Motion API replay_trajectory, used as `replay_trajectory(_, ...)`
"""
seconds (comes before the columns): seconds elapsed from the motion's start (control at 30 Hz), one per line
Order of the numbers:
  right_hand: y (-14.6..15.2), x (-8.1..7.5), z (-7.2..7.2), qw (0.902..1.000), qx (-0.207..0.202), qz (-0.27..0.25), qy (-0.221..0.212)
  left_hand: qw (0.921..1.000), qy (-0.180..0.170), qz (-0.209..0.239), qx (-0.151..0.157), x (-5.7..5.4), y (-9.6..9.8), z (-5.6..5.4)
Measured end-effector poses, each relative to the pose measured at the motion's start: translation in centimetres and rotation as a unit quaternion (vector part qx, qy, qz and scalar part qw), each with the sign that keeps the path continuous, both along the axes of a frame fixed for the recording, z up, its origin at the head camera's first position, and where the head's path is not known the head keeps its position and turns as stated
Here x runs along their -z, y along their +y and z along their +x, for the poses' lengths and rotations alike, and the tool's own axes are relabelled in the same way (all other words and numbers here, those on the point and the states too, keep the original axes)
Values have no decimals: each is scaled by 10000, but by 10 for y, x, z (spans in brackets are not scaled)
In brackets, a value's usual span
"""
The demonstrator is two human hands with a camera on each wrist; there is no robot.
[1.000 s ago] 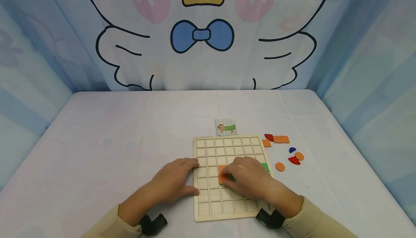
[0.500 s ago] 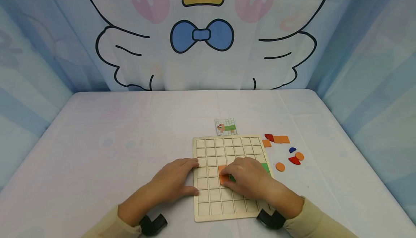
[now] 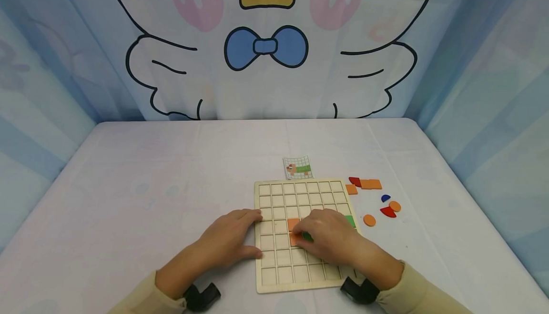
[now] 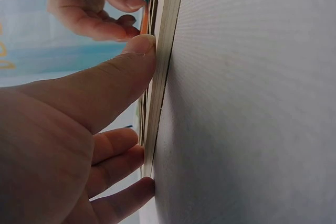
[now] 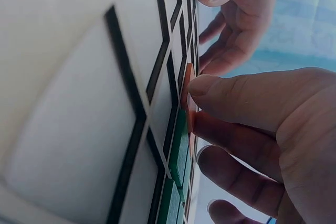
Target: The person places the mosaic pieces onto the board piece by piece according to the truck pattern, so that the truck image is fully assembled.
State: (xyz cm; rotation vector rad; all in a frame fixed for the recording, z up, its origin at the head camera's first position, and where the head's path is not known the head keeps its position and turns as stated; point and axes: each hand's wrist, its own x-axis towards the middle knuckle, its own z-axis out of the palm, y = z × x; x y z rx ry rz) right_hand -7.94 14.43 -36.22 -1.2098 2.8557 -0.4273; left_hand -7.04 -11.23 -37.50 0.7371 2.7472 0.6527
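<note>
A wooden grid board (image 3: 283, 278) lies on the table. My left hand (image 3: 227, 238) rests at its left edge, thumb and fingers extended and touching the rim. Over the board's middle, my right hand (image 3: 330, 238) pinches a small orange square tile (image 3: 294, 241) between thumb and index finger. Another orange tile (image 3: 293, 224) sits just above it in the grid. Green tiles (image 5: 179, 156) lie beside the orange one in the right wrist view. A further green tile (image 3: 350, 220) shows near the board's right edge; the right hand hides what lies between.
Behind the board is a small pattern card (image 3: 298, 167). To the right lie loose orange rectangles (image 3: 371, 184), orange discs (image 3: 369, 220), red wedge pieces (image 3: 388, 212) and a blue half-disc (image 3: 385, 198). A printed curtain (image 3: 266, 90) stands behind the table.
The lower orange tile has shifted slightly toward the near side with my right hand, and a narrow gap now shows below the upper orange tile. My left hand stays in place.
</note>
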Motion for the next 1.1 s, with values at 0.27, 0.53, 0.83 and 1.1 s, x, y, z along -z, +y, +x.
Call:
replay_trajectory(0.27, 2, 1, 1, 9999, -135, -60, -34, 10000, -40, 56, -6, -1, 1, 1)
replay_trajectory(0.53, 2, 1, 1, 9996, -216, -133, -134, 10000, 37, 27, 24, 0, 0, 1)
replay_trajectory(0.83, 9, -11, -4, 9997, 7, -209, -130, 10000, 36, -23, 2, -1, 1, 1)
replay_trajectory(1.1, 31, -20, -14, 9975, 673, -184, -94, 10000, 12, -53, -26, -2, 1, 2)
